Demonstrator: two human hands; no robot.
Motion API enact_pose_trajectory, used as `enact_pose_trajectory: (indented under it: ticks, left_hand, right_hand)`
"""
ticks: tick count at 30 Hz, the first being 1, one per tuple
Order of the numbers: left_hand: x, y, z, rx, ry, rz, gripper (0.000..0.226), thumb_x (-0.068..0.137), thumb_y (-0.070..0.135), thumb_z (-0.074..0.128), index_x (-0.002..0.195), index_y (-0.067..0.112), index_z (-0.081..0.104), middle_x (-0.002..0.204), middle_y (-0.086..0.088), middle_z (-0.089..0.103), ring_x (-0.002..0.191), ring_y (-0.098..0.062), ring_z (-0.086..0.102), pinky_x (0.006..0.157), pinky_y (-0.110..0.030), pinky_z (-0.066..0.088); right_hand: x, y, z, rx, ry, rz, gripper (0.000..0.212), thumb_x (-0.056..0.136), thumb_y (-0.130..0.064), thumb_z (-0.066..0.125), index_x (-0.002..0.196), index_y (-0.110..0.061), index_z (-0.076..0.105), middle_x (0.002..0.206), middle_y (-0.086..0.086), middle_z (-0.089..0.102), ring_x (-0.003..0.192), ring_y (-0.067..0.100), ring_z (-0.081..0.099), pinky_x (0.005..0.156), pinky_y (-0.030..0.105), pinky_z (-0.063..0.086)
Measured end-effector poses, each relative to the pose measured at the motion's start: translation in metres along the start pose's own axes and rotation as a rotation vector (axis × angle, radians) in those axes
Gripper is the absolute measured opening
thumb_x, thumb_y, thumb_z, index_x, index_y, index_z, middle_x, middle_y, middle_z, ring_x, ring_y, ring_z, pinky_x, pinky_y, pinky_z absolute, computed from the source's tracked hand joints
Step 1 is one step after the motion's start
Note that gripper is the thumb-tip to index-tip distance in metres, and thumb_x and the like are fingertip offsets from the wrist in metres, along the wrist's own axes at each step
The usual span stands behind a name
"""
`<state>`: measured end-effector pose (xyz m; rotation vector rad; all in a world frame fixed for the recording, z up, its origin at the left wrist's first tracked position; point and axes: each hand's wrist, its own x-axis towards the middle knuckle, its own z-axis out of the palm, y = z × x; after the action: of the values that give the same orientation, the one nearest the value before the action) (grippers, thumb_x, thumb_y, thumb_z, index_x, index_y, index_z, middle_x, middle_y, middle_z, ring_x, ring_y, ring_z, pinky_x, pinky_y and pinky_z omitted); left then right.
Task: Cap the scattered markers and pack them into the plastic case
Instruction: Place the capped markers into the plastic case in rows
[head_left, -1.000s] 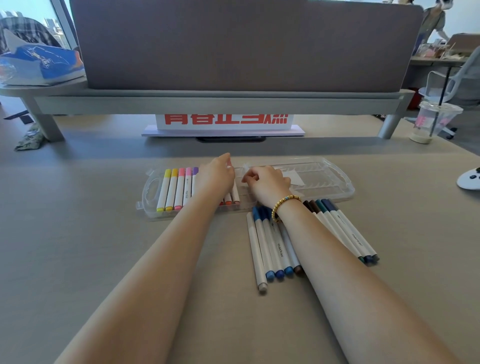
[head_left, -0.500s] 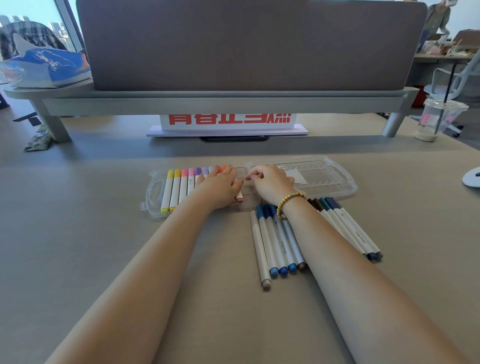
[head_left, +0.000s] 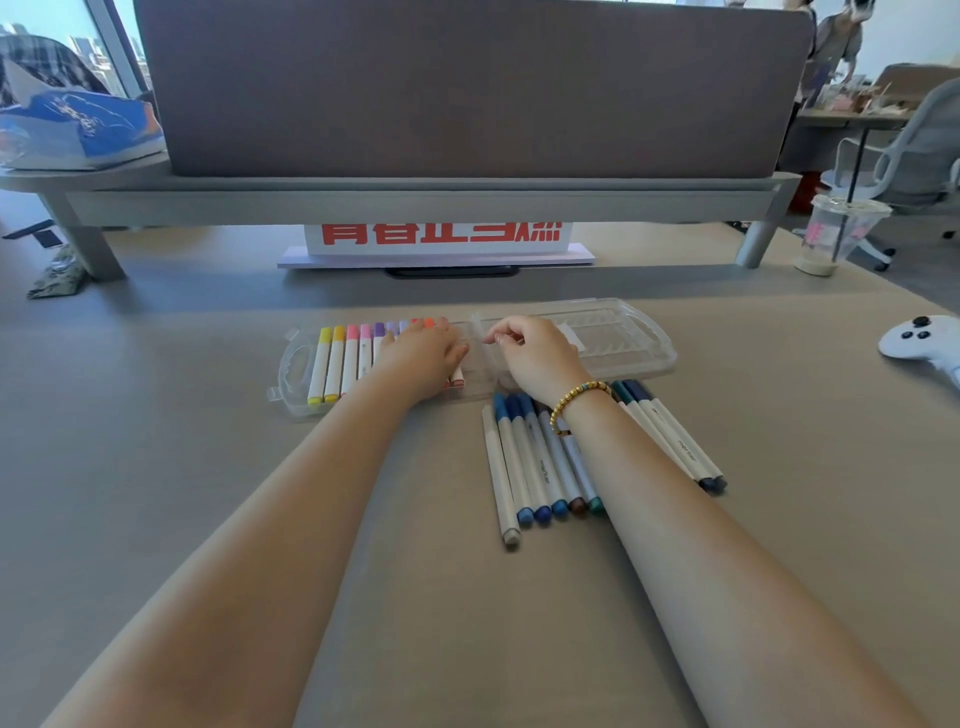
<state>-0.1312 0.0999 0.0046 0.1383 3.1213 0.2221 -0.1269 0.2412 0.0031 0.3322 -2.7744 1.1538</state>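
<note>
Flattened since before, left hand (head_left: 423, 358) presses markers (head_left: 343, 361) into case (head_left: 623, 338).

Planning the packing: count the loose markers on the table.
9 visible: six markers left of the right forearm, three right of it; the forearm may hide more.

Clear plastic hinged case (head_left: 296, 364) lies open flat on the desk, left half a tray with a moulded handle loop at its left end, right half a clear ribbed lid (head_left: 618, 338) lying empty. In the tray, a row of white-barrelled capped markers (head_left: 343, 364) side by side, caps away: yellow, orange-yellow, pink, light pink, purple, lilac, then orange-red, partly hidden. Just in front of the case, a loose bunch of white markers with blue, brown and teal ends (head_left: 535, 467) lies parallel; another dark-blue-capped group (head_left: 675, 441) sits to its right.
</note>
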Motion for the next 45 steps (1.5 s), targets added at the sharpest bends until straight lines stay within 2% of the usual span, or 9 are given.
enact_pose_trajectory:
  ticks: [3, 6, 10, 14, 23, 29, 33, 37, 45]
  left_hand:
    - [-0.024, 0.012, 0.006, -0.307, 0.280, 0.031, 0.036, 0.100, 0.024, 0.040, 0.132, 0.014, 0.051, 0.138, -0.007, 0.047, 0.127, -0.023, 0.040, 0.105, -0.034, 0.033]
    - [-0.048, 0.024, 0.008, -0.315, 0.499, 0.030, 0.023, 0.098, 0.022, 0.043, 0.109, 0.012, 0.060, 0.107, -0.004, 0.055, 0.101, -0.018, 0.047, 0.082, -0.026, 0.036]
    - [-0.071, 0.032, 0.001, -0.325, 0.172, -0.070, 0.028, 0.095, 0.039, 0.045, 0.083, 0.015, 0.054, 0.078, 0.000, 0.055, 0.068, -0.014, 0.050, 0.060, -0.025, 0.040]
    - [-0.085, 0.032, 0.007, -0.201, -0.044, -0.083, 0.047, 0.092, 0.047, 0.047, 0.111, 0.005, 0.057, 0.110, -0.013, 0.062, 0.095, -0.026, 0.059, 0.075, -0.031, 0.044]
    - [-0.080, 0.017, 0.011, -0.280, 0.003, -0.133, 0.026, 0.094, 0.033, 0.045, 0.074, 0.016, 0.047, 0.066, 0.001, 0.044, 0.058, -0.012, 0.040, 0.054, -0.023, 0.033]
    - [-0.082, 0.027, 0.007, -0.252, 0.188, -0.083, 0.022, 0.094, 0.034, 0.047, 0.104, 0.014, 0.051, 0.097, 0.000, 0.046, 0.081, -0.015, 0.051, 0.067, -0.026, 0.042]
    - [-0.078, 0.041, 0.007, -0.196, 0.080, -0.033, 0.030, 0.090, 0.039, 0.050, 0.098, 0.011, 0.059, 0.102, -0.005, 0.054, 0.084, -0.019, 0.054, 0.071, -0.029, 0.045]
    - [-0.074, 0.041, 0.008, -0.168, 0.015, -0.081, 0.029, 0.086, 0.038, 0.052, 0.072, 0.014, 0.047, 0.091, -0.013, 0.056, 0.072, -0.016, 0.043, 0.062, -0.028, 0.039]
    - [-0.078, 0.042, 0.003, -0.085, -0.017, -0.085, 0.027, 0.086, 0.037, 0.053, 0.074, 0.014, 0.045, 0.068, 0.002, 0.043, 0.069, -0.016, 0.047, 0.059, -0.026, 0.039]
  right_hand:
    - [-0.013, 0.004, -0.008, 0.019, 0.016, 0.006, 0.024, 0.098, -0.019, 0.042, 0.098, -0.024, 0.066, 0.112, 0.000, 0.064, 0.107, 0.021, 0.056, 0.098, 0.048, 0.041]
    - [-0.028, 0.005, -0.016, 0.027, 0.041, 0.011, 0.021, 0.097, -0.018, 0.045, 0.100, -0.020, 0.066, 0.105, -0.002, 0.065, 0.100, 0.019, 0.059, 0.094, 0.046, 0.046]
    - [-0.048, 0.000, -0.020, -0.012, -0.011, 0.019, 0.016, 0.095, -0.018, 0.050, 0.095, -0.020, 0.066, 0.091, -0.005, 0.061, 0.096, 0.018, 0.059, 0.093, 0.045, 0.047]
    - [-0.060, -0.005, -0.023, -0.161, -0.114, 0.034, 0.008, 0.091, -0.023, 0.056, 0.083, -0.024, 0.058, 0.090, -0.005, 0.058, 0.098, 0.021, 0.058, 0.092, 0.045, 0.047]
    - [-0.064, -0.003, -0.032, -0.348, -0.243, 0.104, 0.011, 0.091, -0.032, 0.057, 0.086, -0.024, 0.062, 0.104, 0.002, 0.066, 0.104, 0.024, 0.057, 0.097, 0.044, 0.043]
    - [-0.064, -0.008, -0.024, -0.545, -0.259, 0.105, 0.037, 0.090, -0.048, 0.051, 0.098, -0.014, 0.064, 0.098, 0.004, 0.064, 0.099, 0.024, 0.055, 0.090, 0.038, 0.045]
    - [-0.059, -0.007, -0.022, -0.589, -0.270, 0.144, 0.038, 0.088, -0.047, 0.051, 0.063, -0.020, 0.040, 0.076, 0.003, 0.048, 0.081, 0.024, 0.045, 0.076, 0.034, 0.035]
    - [-0.060, -0.007, -0.023, -0.587, -0.263, 0.148, 0.040, 0.091, -0.040, 0.048, 0.060, -0.020, 0.034, 0.073, 0.003, 0.046, 0.078, 0.024, 0.043, 0.075, 0.034, 0.033]
    - [-0.067, -0.020, -0.028, -0.732, -0.227, 0.107, 0.034, 0.094, -0.036, 0.045, 0.113, -0.010, 0.056, 0.110, 0.009, 0.059, 0.110, 0.028, 0.051, 0.092, 0.037, 0.037]
